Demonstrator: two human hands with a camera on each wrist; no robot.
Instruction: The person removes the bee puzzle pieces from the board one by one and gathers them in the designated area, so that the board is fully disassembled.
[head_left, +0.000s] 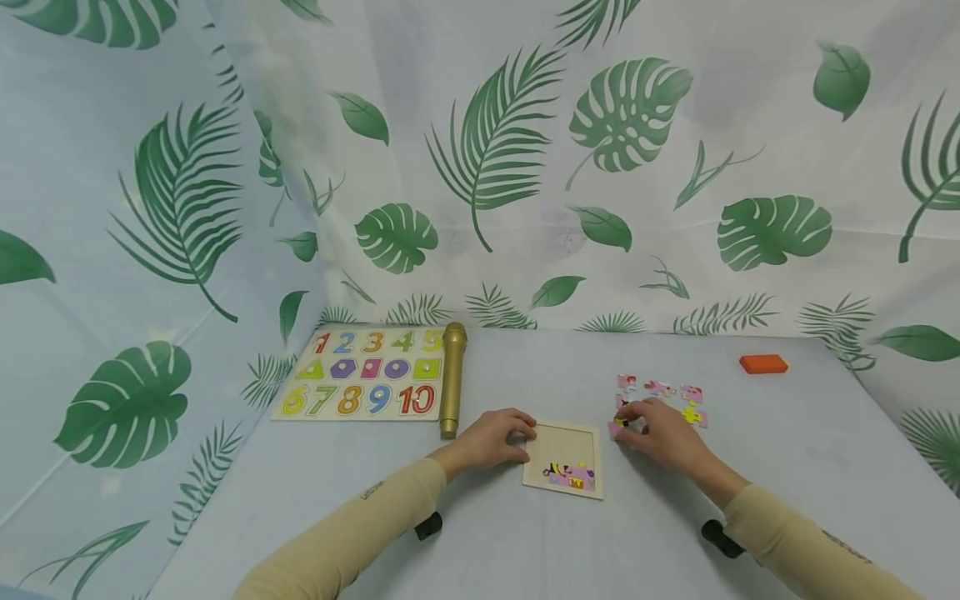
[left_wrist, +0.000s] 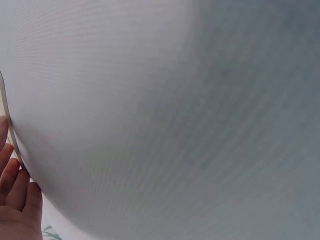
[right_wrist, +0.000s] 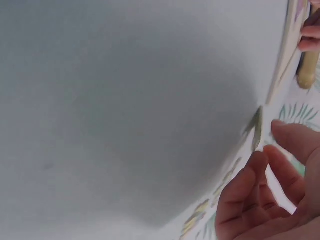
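Note:
A square wooden puzzle tray [head_left: 562, 495] lies on the table, with joined pink and yellow puzzle pieces [head_left: 573, 477] in its lower part. My left hand [head_left: 491, 438] touches the tray's left edge, thumb and fingers spread along it. In the left wrist view, those fingers [left_wrist: 19, 187] lie fairly straight against the rim. My right hand [head_left: 663, 435] is right of the tray, thumb and fingertips around a pink, yellow and black puzzle piece [head_left: 615, 430]. The right wrist view shows that piece [right_wrist: 258, 131] tilted at the fingertips. Several loose pieces [head_left: 692, 392] lie beyond this hand.
At the back left lies a number and shape board [head_left: 352, 354], with a gold microphone [head_left: 452, 375] along its right side. An orange block [head_left: 763, 364] lies at the back right. Leaf-patterned cloth [head_left: 495, 167] hangs behind the table and at its sides.

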